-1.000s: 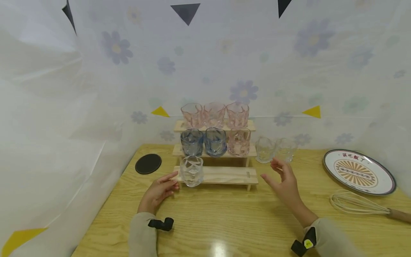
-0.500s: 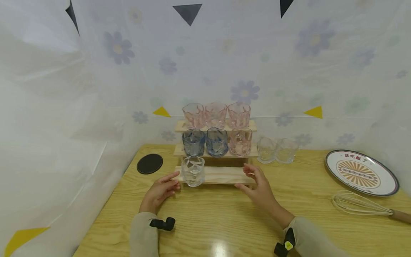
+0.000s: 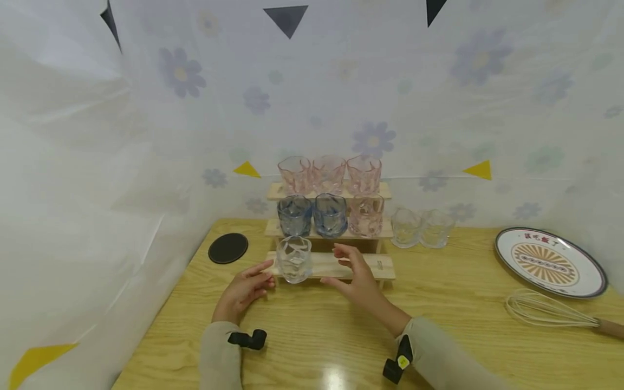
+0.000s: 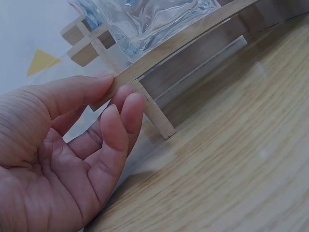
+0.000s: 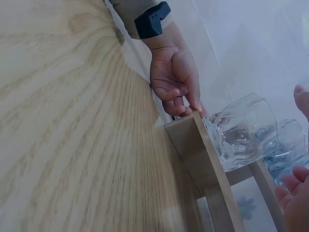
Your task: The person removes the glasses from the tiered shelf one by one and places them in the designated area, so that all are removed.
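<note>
A three-tier wooden rack (image 3: 324,265) stands on the table. My left hand (image 3: 244,290) pinches the left end of its lowest shelf; in the left wrist view the thumb (image 4: 79,92) lies on top with fingers curled beneath. On that shelf, beside the left hand, sits a clear glass (image 3: 294,260). My right hand (image 3: 358,276) hovers at the shelf's middle, thumb and fingers spread apart, holding nothing, to the right of the clear glass. The middle tier bears two blue glasses (image 3: 330,216) and a pink glass (image 3: 366,216). Several pink glasses (image 3: 329,174) line the top tier.
Right of the rack, two clear glasses (image 3: 405,227) stand on the table. Farther right are a patterned plate (image 3: 585,273) and a whisk (image 3: 548,310) with a wooden handle. A black round coaster (image 3: 228,248) lies left of the rack, and a flowered white sheet (image 3: 312,81) hangs behind.
My right hand has moved left, from near the loose clear glasses on the table to over the lowest shelf. The left hand keeps its hold on the shelf end.
</note>
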Action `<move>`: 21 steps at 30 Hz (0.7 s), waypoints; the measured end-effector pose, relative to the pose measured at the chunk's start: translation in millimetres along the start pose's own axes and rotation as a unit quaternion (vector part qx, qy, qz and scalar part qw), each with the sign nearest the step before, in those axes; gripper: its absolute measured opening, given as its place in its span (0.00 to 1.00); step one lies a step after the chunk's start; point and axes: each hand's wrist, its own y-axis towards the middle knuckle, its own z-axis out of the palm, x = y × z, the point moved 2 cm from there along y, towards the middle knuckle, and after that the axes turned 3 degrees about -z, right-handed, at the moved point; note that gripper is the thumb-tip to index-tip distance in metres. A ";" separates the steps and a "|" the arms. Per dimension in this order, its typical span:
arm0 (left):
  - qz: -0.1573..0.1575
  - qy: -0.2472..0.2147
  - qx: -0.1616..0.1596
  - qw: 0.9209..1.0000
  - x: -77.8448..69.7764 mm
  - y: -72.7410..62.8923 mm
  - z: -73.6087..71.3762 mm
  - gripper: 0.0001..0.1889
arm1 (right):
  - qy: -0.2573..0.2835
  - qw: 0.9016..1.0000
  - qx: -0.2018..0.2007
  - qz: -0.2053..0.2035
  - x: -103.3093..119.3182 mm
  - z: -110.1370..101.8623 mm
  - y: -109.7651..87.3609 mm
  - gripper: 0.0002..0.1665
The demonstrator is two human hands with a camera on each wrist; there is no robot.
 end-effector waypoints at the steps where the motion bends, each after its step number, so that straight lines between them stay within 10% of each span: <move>1: 0.001 0.001 0.002 1.000 0.4 0.3 -0.5 0.28 | 0.003 1.000 0.006 0.013 0.2 3.2 2.4 0.45; 21: -0.012 -0.002 -0.006 1.000 -1.2 -0.4 1.2 0.28 | 0.056 0.995 0.013 0.079 -13.4 55.3 31.8 0.49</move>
